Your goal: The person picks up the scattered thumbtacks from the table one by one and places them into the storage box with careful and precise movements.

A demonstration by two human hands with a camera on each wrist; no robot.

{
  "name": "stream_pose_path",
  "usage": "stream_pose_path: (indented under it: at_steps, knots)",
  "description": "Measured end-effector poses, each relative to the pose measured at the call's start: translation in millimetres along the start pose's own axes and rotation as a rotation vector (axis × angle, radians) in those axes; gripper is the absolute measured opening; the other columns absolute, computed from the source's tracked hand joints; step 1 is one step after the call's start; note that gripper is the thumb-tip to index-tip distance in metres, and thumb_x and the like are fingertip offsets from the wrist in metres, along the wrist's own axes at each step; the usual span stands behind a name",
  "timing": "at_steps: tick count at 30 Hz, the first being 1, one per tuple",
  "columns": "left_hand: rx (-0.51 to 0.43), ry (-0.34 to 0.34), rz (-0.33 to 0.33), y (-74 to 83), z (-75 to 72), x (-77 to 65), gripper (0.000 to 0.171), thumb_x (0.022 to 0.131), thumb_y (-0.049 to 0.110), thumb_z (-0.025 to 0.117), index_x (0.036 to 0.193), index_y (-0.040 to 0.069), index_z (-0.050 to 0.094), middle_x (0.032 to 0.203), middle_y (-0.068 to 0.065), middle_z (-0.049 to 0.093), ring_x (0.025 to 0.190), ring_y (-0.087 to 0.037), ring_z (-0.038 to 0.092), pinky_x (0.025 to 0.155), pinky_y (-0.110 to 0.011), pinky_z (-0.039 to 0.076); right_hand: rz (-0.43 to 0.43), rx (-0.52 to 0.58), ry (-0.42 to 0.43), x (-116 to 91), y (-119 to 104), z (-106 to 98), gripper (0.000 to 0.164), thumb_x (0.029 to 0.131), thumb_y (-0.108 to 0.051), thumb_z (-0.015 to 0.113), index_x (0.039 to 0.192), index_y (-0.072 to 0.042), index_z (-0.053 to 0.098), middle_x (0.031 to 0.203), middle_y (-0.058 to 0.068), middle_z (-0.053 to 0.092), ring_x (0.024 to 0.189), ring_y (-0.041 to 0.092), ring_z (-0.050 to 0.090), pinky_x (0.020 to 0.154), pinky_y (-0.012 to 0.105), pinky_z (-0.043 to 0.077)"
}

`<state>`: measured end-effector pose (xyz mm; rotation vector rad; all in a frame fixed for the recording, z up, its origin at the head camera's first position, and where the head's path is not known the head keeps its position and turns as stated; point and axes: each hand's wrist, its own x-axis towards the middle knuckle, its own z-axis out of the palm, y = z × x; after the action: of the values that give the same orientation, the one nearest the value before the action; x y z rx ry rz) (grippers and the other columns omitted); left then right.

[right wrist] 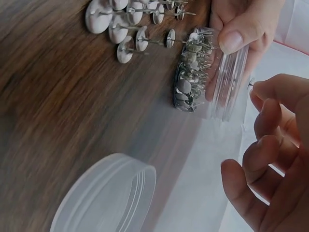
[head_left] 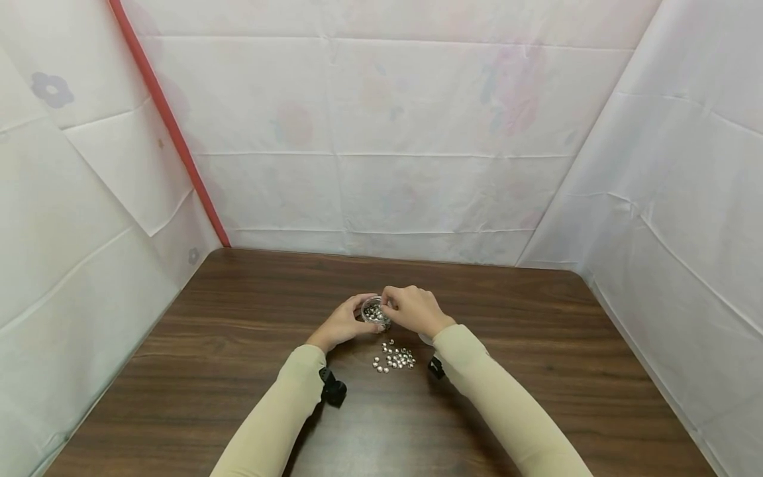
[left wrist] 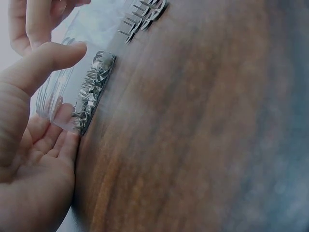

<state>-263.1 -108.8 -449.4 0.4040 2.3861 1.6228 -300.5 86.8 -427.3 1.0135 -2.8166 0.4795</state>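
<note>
A clear plastic jar [right wrist: 228, 89] stands on the table with a layer of silver thumbtacks [right wrist: 190, 77] in its bottom. My left hand [head_left: 344, 322] grips the jar, thumb on the near side and fingers round the far side. Above the jar's open mouth my right hand [head_left: 415, 310] pinches one thumbtack [right wrist: 250, 84] between thumb and forefinger. Its other fingers [right wrist: 263, 157] are bent and hold nothing. Loose thumbtacks [head_left: 399, 358] lie scattered on the table on the near side of the jar, several with points up.
A translucent screw lid [right wrist: 104, 198] lies on the wooden table [head_left: 238, 318], under the right wrist. White patterned cloth [head_left: 381, 132] hangs behind the table and along both sides. A red strip [head_left: 169, 126] runs down the back left corner.
</note>
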Motion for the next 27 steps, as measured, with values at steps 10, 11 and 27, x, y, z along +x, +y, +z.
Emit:
stream_pose_path:
  at_steps: [10,11,27]
  knots:
    - [0.015,0.009,-0.024,0.0,0.3,-0.6,0.074,0.078,0.023,0.076,0.141,0.01,0.038,0.146,-0.016,0.033,0.131,-0.032,0.031,0.105,-0.052,0.033,0.014,-0.03,-0.038,11,-5,3,0.007,0.09,-0.031,0.056,0.085,-0.029,0.061,0.054,-0.01,0.051,0.043,0.007,0.041,0.037,0.024,0.031]
    - [0.016,0.009,-0.024,0.1,0.4,-0.5,0.074,0.078,0.023,0.076,0.141,0.01,0.038,0.146,-0.016,0.033,0.13,-0.032,0.031,0.105,-0.052,0.033,0.017,-0.03,-0.039,12,-5,3,0.007,0.09,-0.031,0.057,0.085,-0.029,0.061,0.054,-0.009,0.051,0.043,0.007,0.041,0.037,0.024,0.031]
    - [0.0,0.015,-0.005,-2.4,0.2,2.1,0.073,0.077,0.019,0.077,0.139,0.008,0.04,0.144,-0.016,0.036,0.128,-0.031,0.035,0.103,-0.053,0.035,0.06,-0.046,-0.056,15,-7,5,0.013,0.091,-0.034,0.056,0.098,-0.027,0.063,0.059,-0.01,0.054,0.046,0.008,0.044,0.038,0.025,0.034]
